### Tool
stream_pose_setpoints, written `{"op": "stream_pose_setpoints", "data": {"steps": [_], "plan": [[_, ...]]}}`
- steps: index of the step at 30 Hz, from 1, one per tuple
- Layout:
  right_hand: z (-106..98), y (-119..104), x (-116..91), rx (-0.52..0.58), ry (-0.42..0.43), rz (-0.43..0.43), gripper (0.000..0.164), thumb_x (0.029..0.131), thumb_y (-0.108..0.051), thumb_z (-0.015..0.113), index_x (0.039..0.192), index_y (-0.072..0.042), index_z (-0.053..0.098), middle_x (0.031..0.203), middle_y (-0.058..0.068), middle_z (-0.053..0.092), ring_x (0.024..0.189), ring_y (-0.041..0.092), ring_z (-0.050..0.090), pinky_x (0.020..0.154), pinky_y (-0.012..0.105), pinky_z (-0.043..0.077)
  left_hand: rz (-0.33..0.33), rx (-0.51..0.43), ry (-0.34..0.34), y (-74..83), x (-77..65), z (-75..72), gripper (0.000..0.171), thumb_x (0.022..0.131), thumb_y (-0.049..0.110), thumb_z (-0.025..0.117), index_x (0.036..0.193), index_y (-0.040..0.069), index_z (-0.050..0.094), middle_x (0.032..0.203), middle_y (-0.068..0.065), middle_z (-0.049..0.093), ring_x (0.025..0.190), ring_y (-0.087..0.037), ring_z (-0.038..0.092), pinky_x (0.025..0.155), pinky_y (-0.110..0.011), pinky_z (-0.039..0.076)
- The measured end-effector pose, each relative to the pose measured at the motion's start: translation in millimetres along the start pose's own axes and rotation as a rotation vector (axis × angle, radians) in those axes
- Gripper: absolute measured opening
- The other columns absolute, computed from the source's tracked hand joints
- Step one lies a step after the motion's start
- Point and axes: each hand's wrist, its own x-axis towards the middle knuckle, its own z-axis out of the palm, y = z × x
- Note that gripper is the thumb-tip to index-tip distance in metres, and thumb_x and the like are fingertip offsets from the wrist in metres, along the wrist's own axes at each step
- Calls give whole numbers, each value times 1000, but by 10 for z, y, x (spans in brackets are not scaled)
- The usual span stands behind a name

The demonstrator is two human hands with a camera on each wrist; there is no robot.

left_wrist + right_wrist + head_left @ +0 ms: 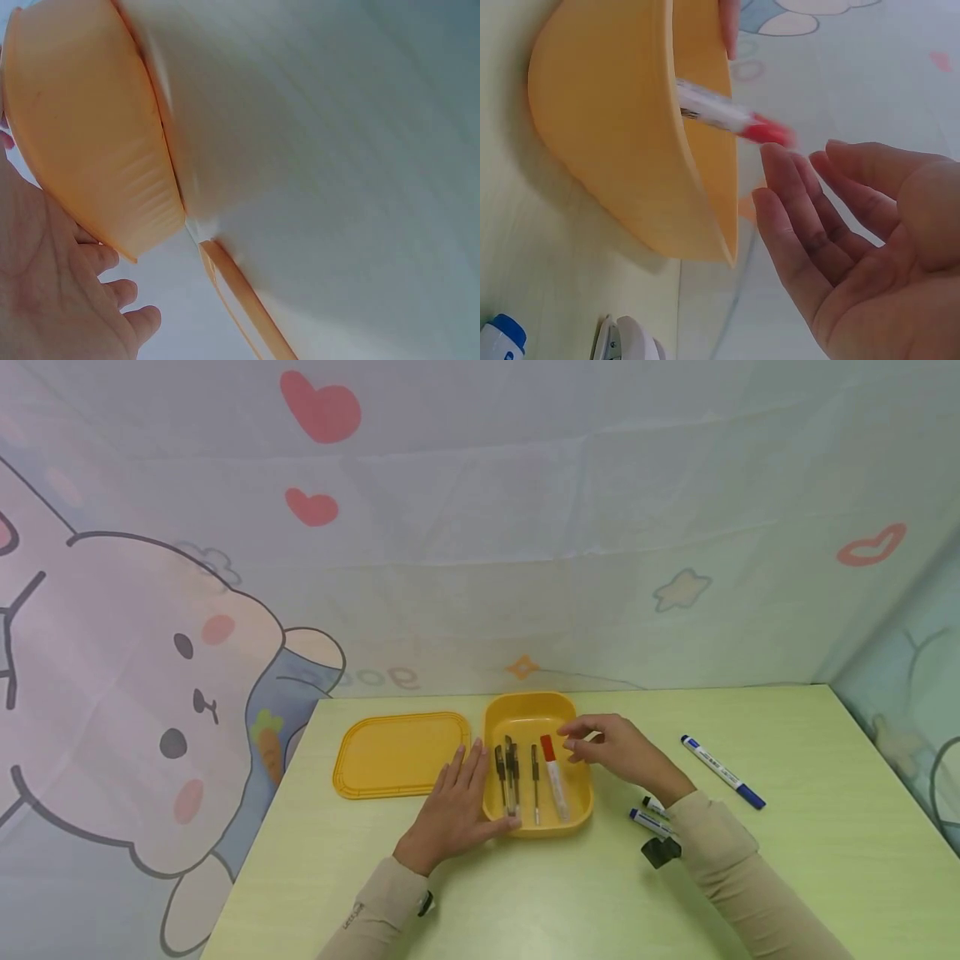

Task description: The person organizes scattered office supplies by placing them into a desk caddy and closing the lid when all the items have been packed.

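A yellow plastic box (532,703) holds several slim black-capped gel pens (501,777) and a white marker with a red cap (557,781). My left hand (450,814) rests against the box's left side with fingers extended, its thumb lying over the front rim. In the left wrist view its fingertips touch the box wall (97,135). Over the right rim hovers my right hand (618,752), fingers loosely bent and nothing between them. The right wrist view has the red-capped marker (720,109) leaning out past the rim, its blurred cap close to those fingertips.
Left of the box lies a flat yellow lid (401,752). A blue marker (723,772) is at the right of the table. Two more markers, one with a blue end (648,821) and one with a dark end (656,807), are partly under the right sleeve. A printed cloth (480,610) hangs behind.
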Motion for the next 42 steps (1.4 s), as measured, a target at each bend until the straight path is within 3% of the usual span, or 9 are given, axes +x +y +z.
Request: {"op": "stream_pose_setpoints", "data": {"steps": [7,13,16,21,25,31,37,42], "plan": [[-3,30,-28,21,-21,10,28,103,-15,61,128,-3,66,118,21,68,97,32,73,84,39,60,1,-2,3,6,13,-5,112,91,77,49,163,2,8,171,-14,5,156,-38,9,122,-58,21],[-15,41,-84,37,-25,24,28,103,-17,61,128,-3,66,114,14,69,99,35,72,87,43,59,5,0,-3,6,14,-10,112,91,76,49,163,2,8,171,-15,5,156,-40,10,122,-57,20],[-28,58,-120,33,-10,28,28,103,-21,61,127,-6,67,112,9,71,97,33,72,88,45,59,9,-5,1,6,20,-14,112,91,76,49,163,2,7,171,-15,5,156,-40,10,122,-58,20],[-63,114,-186,39,13,29,30,103,-26,62,126,-8,68,119,16,70,96,27,73,88,46,59,5,-4,-4,-3,28,-6,112,91,78,47,163,2,6,171,-14,3,156,-39,9,122,-57,19],[-89,152,-270,57,37,42,31,103,-27,62,126,-6,67,124,19,67,98,24,73,88,45,59,0,1,-19,-10,31,4,113,91,80,45,164,5,2,171,-13,2,157,-39,8,123,-57,18],[-135,240,-428,72,63,41,32,105,-26,59,128,-5,65,121,18,68,101,34,72,86,35,60,0,0,-21,-19,25,31,114,90,82,43,163,9,-5,171,-14,1,157,-39,6,123,-58,18],[-198,310,-600,106,109,60,31,103,-31,62,126,-10,66,122,20,68,103,39,71,87,42,59,-8,-5,-22,-18,22,40,113,90,82,41,163,10,-5,171,-14,2,157,-38,6,123,-57,18],[-261,341,-720,132,113,82,38,104,-31,60,130,-5,64,126,23,66,105,39,71,88,40,59,-16,-5,-31,-9,19,17,113,90,82,42,163,10,-5,172,-13,1,157,-37,4,124,-56,16]]}}
